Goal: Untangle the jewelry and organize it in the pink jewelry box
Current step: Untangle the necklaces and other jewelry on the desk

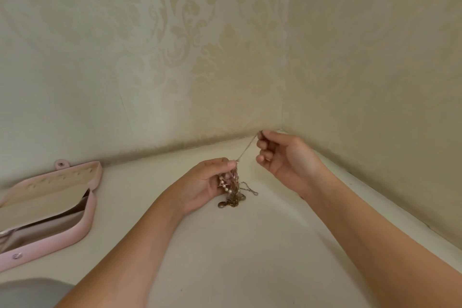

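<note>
**One chain half-drawn, box yet to be filled**

Two bare forearms reach in from the bottom edge over the cream tabletop (225,257), with a grey rounded shape (30,292) in the lower left corner that cannot be identified.

The left hand (200,182) has its fingers curled round the jewelry tangle (231,192), holding it just above the table. A strand of pearl beads (226,186), dark bronze pieces and loose loops of fine chain hang knotted together beneath it. The right hand (282,157) pinches the end of a thin chain (246,149) between thumb and forefinger, and the chain runs taut, up and to the right, from the clump.

The pink jewelry box (82,222) lies open, well apart at the left edge of the table. Its beige-lined lid shows a row of hooks with nothing on them. The tray is only partly in view, so whether anything is stored there cannot be told.

The task looks to be at an early stage. One chain is being teased out but is not yet free, the rest remains knotted, and placing the pieces in the box is still to do.
</note>
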Available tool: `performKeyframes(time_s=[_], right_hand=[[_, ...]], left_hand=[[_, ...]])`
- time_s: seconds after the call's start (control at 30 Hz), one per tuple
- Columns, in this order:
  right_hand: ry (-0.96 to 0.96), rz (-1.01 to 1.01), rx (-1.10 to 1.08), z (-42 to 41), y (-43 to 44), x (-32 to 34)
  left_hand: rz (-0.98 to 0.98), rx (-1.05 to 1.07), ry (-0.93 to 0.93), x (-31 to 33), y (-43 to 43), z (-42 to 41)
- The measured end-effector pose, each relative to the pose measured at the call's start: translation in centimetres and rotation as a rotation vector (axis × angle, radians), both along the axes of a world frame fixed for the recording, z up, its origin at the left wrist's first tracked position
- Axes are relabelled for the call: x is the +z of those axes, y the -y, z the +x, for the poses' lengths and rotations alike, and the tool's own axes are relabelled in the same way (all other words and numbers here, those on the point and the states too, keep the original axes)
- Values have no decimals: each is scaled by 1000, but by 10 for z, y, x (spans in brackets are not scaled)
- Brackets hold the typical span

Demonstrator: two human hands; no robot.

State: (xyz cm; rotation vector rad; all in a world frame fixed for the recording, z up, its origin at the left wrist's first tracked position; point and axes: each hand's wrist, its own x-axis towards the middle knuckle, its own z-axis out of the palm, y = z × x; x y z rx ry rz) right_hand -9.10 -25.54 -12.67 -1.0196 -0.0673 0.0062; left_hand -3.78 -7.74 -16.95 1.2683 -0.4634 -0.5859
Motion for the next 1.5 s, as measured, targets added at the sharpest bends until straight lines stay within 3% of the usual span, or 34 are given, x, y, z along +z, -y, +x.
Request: performKeyframes(time_s=[0.2,0.47,0.57,0.67,0.73,0.8,0.87,1.0,1.5], right_hand=[[-14,339,-107,3,11,-3],[1,366,-155,2,13,-2],[-104,170,-187,4,15,-3],[-155,-341,-239,5,8,-10],[-75,-730,-273,3,-1,-16],[33,-864,-151,1,-10,-21],[81,-830,14,-1,-17,-25],[84,-793,-60,-2,-15,-22],[80,-534,64,-3,-9,-16]], left_hand=[[-189,84,-150,0,-2,7],[-240,169,-133,5,-4,3],[-196,149,-120,6,-3,0],[-152,174,-129,8,0,-4],[-134,153,-124,10,0,-7],[-111,136,-115,11,0,-9],[-87,135,-110,12,-1,-10],[-43,143,-84,13,-1,-11],[-16,10,-21,5,-4,-3]])
